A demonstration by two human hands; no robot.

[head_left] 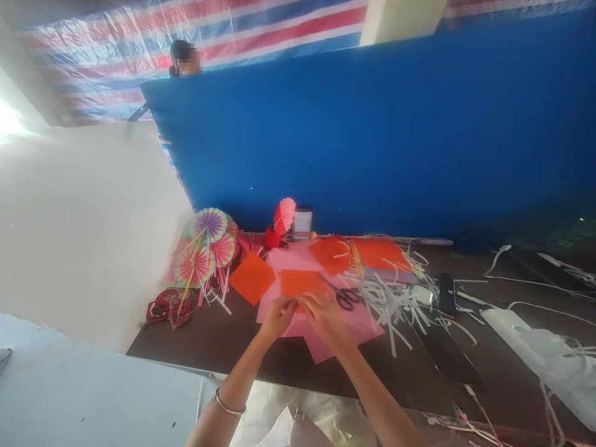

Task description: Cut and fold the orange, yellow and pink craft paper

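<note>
A: I'm following remotely through the head camera. Where are the hands?

B: Close together near the middle of the dark table (251,354). I see the left hand (278,318) closed, thumb and fingers pinching the near edge of an orange sheet (298,281). A silver-coloured bangle (229,406) circles that forearm. The right hand (325,316) curves its fingers over the same edge; whether it grips, I cannot tell.

A: And where is the orange sheet?

B: On top of larger pink paper (347,338). Dark-handled scissors (347,300) lie just to its right, and beyond them I find a tangle of white strips (393,310).

A: What do I have on the left?

B: An orange square (252,278), turned corner-up, partly over the pink paper. Farther left stand pleated paper fans (209,225), pink and pastel.

A: Behind everything?

B: A broad blue panel (349,136), with a person's head (182,59) showing above its left end.
</note>
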